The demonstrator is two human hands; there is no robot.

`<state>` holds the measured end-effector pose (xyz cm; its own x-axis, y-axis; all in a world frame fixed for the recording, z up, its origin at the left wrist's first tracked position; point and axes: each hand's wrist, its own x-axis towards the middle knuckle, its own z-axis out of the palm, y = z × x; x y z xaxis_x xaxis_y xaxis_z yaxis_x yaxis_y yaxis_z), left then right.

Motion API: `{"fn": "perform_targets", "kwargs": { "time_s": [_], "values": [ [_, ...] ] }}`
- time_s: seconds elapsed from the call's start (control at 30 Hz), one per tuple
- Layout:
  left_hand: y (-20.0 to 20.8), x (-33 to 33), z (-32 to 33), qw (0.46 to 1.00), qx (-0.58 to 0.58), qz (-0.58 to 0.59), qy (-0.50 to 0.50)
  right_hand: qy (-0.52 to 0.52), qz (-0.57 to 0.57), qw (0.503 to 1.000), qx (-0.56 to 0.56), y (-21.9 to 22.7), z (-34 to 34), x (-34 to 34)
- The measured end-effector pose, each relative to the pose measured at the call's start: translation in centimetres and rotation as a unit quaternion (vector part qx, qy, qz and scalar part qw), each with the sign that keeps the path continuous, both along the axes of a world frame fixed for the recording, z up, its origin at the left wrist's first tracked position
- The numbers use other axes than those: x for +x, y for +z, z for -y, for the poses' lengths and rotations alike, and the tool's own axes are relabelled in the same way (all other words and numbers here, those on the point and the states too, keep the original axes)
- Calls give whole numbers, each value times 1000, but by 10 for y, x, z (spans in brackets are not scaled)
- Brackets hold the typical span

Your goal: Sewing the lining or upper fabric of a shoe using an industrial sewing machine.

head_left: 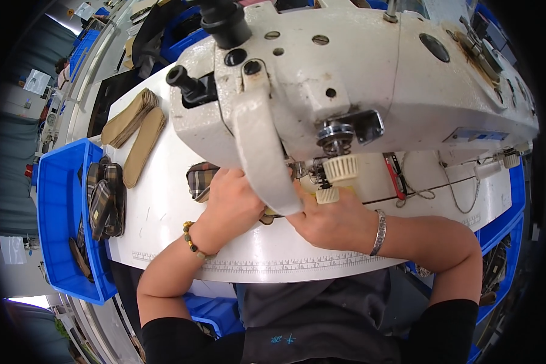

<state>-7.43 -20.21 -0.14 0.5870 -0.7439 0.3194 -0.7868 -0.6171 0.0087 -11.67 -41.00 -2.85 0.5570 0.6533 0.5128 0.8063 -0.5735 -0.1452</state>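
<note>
A plaid fabric shoe upper (200,181) in brown, black and cream lies under the head of a white sewing machine (297,73). My left hand (233,203) is closed on it, fingers curled down over the cloth. Close by on the right, my right hand (333,221) bends its fingers in at the same work, beside the needle area. A curved light-grey lever (261,145) and the cream dial (341,168) hide several fingertips and the stitching spot. A bit of the piece's tan edge (266,219) shows between the hands.
Tan insoles (130,118) lie stacked on the white table (164,224) at left. Plaid uppers (106,197) hang over a blue bin (60,224). Red-handled snips (397,176) and loose cord (464,203) lie at right. A printed ruler (285,265) follows the front edge.
</note>
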Motion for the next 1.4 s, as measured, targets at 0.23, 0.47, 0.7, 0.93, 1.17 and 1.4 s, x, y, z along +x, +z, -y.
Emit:
{"fn": "perform_targets", "kwargs": {
  "time_s": [0.23, 0.47, 0.7, 0.93, 1.17, 1.4],
  "values": [
    [1, 1, 1, 1000, -11, 6, 5, 7, 6, 1000, 15, 4, 0, 1],
    [0, 4, 5, 999, -39, -21, 20, -11, -7, 1000, -9, -3, 0, 1],
    [-8, 8, 0, 992, -45, -80, 86, -25, 17, 999, 20, -5, 1, 6],
    [13, 11, -3, 984, -84, -153, -27, -28, -20, 999, 13, -7, 3, 6],
    [19, 6, 2, 986, -39, -162, 13, -5, -19, 998, 55, -10, 1, 5],
    [23, 4, 4, 992, -34, -120, 18, -2, -29, 998, 57, -9, -1, 5]
  ]
}}
